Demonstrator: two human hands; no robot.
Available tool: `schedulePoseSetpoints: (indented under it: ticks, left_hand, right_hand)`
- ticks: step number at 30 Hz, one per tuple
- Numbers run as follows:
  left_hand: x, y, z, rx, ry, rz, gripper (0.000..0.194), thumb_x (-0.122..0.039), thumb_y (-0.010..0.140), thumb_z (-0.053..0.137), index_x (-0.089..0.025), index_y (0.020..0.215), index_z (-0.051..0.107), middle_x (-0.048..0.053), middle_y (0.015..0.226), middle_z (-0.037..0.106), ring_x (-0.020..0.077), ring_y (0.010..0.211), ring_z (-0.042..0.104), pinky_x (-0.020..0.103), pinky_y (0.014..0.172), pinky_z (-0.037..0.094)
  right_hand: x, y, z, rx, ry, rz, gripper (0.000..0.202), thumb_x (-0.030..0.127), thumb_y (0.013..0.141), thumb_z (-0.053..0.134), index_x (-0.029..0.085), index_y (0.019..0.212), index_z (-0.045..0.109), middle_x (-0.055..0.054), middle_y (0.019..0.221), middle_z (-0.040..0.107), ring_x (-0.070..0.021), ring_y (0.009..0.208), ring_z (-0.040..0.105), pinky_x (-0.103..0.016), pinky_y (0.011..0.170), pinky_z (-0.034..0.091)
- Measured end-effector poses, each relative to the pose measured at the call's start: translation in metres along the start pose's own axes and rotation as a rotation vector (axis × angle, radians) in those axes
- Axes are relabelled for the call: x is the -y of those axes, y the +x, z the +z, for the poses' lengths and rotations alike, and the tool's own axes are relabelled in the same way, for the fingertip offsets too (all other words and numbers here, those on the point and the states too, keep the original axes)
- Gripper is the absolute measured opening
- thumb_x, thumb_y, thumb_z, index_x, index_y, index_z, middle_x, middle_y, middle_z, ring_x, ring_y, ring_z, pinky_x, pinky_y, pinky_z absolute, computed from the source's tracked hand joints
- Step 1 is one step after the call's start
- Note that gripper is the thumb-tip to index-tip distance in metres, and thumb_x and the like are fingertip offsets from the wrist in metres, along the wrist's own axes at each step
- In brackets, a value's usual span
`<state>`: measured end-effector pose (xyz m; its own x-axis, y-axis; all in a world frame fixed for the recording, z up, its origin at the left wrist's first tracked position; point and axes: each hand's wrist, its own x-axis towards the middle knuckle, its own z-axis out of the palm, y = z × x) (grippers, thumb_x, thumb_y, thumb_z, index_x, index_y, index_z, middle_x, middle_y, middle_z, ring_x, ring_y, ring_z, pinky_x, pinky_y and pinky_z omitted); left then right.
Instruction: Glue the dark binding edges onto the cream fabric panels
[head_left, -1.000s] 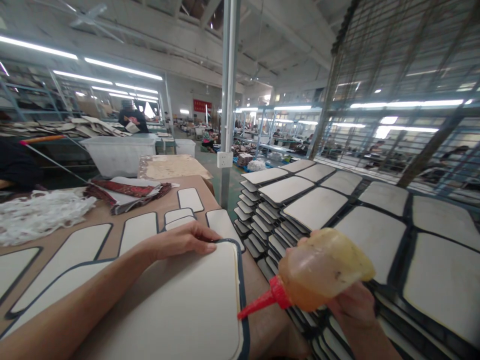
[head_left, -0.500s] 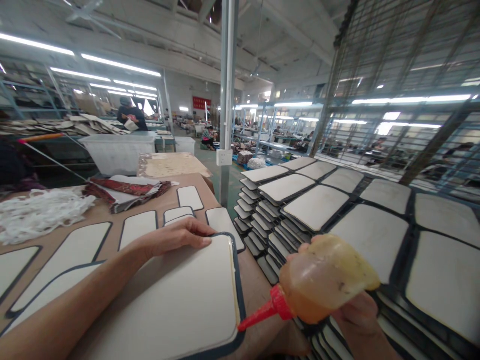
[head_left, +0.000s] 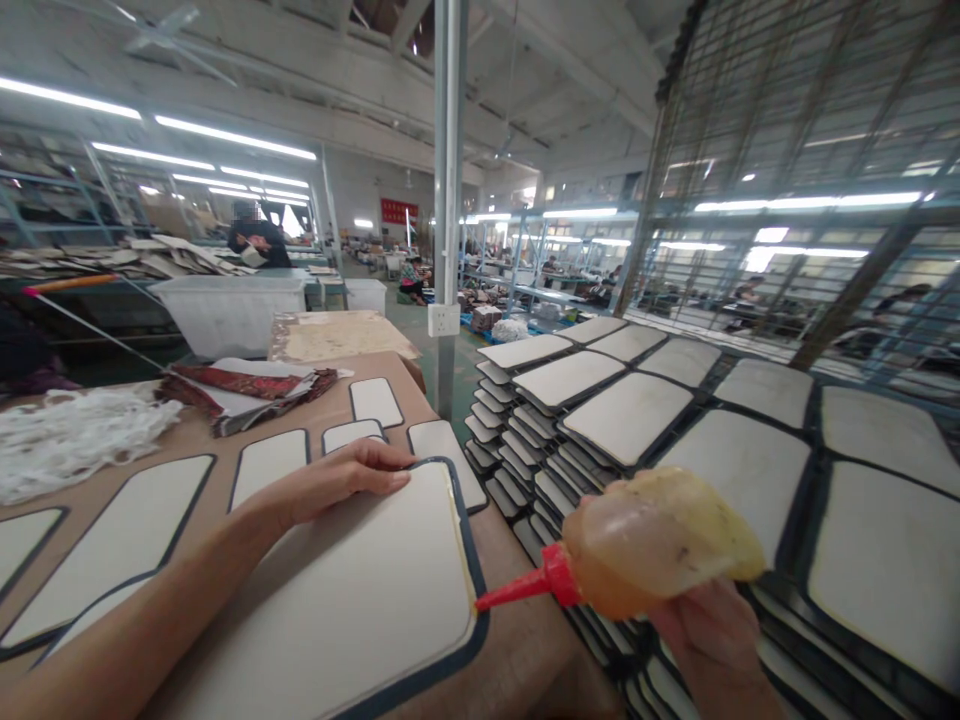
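Red nozzle [head_left: 517, 588] in head view: tip at the cream panel's [head_left: 360, 590] dark border, near the rounded corner. Yellowish bead already on that side edge, so that stretch looks coated. Right hand [head_left: 712, 630] gripping squeeze bottle [head_left: 660, 540], tilted nozzle-down. Left hand [head_left: 337, 485] closed on panel's far edge, thumb on top. Panel over brown table covering [head_left: 517, 640], stacked panels [head_left: 626, 415] alongside, to the right.

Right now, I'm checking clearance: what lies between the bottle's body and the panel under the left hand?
The red nozzle, reaching the panel's dark border over brown table covering, in the head view.
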<state>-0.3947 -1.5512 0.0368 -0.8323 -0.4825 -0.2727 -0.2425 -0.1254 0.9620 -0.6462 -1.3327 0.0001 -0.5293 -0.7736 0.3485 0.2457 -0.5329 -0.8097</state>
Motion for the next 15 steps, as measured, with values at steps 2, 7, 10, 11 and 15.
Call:
schedulePoseSetpoints:
  ticks: [2, 7, 10, 11, 15]
  left_hand:
    - [0.001, 0.001, -0.001, -0.021, -0.021, 0.011, 0.033, -0.029, 0.074, 0.07, -0.016, 0.104, 0.072, 0.008, 0.086, 0.076, 0.0161, 0.063, 0.067, 0.018, 0.054, 0.05]
    - [0.005, 0.002, -0.002, -0.095, -0.097, 0.009, 0.036, -0.029, 0.072, 0.073, -0.017, 0.106, 0.072, 0.008, 0.084, 0.076, 0.0187, 0.064, 0.069, 0.021, 0.055, 0.052]
    - [0.008, 0.002, -0.003, -0.142, -0.155, 0.021, 0.038, -0.028, 0.071, 0.073, -0.016, 0.106, 0.071, 0.008, 0.083, 0.076, 0.0204, 0.066, 0.069, 0.023, 0.056, 0.053]
    - [0.009, 0.002, -0.003, -0.165, -0.174, 0.028, 0.038, -0.028, 0.071, 0.074, -0.015, 0.106, 0.071, 0.008, 0.082, 0.076, 0.0206, 0.066, 0.069, 0.023, 0.056, 0.053]
    - [0.013, 0.003, 0.001, -0.294, -0.227, 0.038, 0.038, -0.028, 0.067, 0.077, -0.015, 0.102, 0.072, 0.007, 0.077, 0.076, 0.0186, 0.06, 0.067, 0.023, 0.053, 0.052]
  right_hand:
    - [-0.001, 0.0, -0.005, 0.0, -0.024, 0.006, 0.05, 0.045, 0.058, 0.079, 0.033, 0.105, 0.068, -0.006, 0.084, 0.076, -0.0352, 0.087, 0.07, -0.055, 0.088, 0.051]
    - [-0.012, -0.005, -0.023, 0.07, -0.023, -0.009, 0.039, 0.043, 0.068, 0.071, 0.035, 0.106, 0.068, -0.007, 0.091, 0.075, -0.035, 0.091, 0.069, -0.056, 0.086, 0.053]
    - [-0.017, -0.008, -0.025, -0.012, -0.005, -0.066, 0.041, 0.04, 0.068, 0.074, 0.035, 0.108, 0.067, -0.006, 0.093, 0.075, -0.0348, 0.093, 0.068, -0.057, 0.084, 0.053]
    - [-0.018, -0.009, -0.025, -0.042, 0.001, -0.088, 0.042, 0.038, 0.067, 0.075, 0.036, 0.108, 0.066, -0.006, 0.094, 0.075, -0.0342, 0.094, 0.068, -0.056, 0.084, 0.054]
    - [-0.025, -0.01, -0.033, -0.103, 0.002, -0.166, 0.042, 0.028, 0.069, 0.076, 0.038, 0.108, 0.065, -0.004, 0.097, 0.074, -0.0306, 0.098, 0.067, -0.048, 0.082, 0.057]
